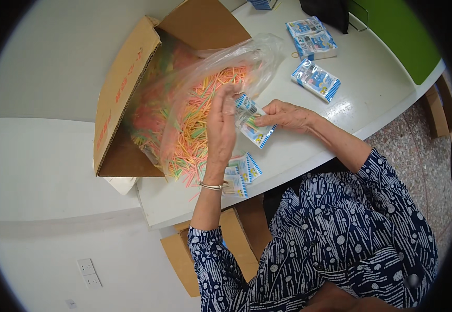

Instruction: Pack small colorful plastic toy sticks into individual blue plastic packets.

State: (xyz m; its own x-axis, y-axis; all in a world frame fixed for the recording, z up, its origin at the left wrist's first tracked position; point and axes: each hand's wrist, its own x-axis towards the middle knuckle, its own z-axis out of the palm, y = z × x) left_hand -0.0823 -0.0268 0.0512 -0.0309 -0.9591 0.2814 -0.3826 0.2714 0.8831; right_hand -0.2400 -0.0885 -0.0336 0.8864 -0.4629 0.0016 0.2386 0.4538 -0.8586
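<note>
One small blue-and-white packet (262, 136), partly see-through and with pale sticks visible inside, held aslant above the near part of a white desk (361, 122). Right hand (287, 115): closed on the packet's right side, thumb on top. Left hand (221, 122): fingers extended, at the packet's left end; whether its thumb pinches the film cannot be told. One metal bracelet (211, 185), on the left wrist. One large brown carton (124, 99), flaps open, lying at the left of the desk with its opening toward the hands. One clear plastic bag (265, 47), spreading out of the carton. Loose thin sticks (192, 122), a great many (pink, yellow, orange and green), inside the bag, a few spilled near the left wrist. Several similar packets (244, 171), overlapping on the desk beside that wrist. One further packet (315, 80), lying flat beyond the right hand. One group of packets (313, 41), farther back, near a dark item (327, 8).
</note>
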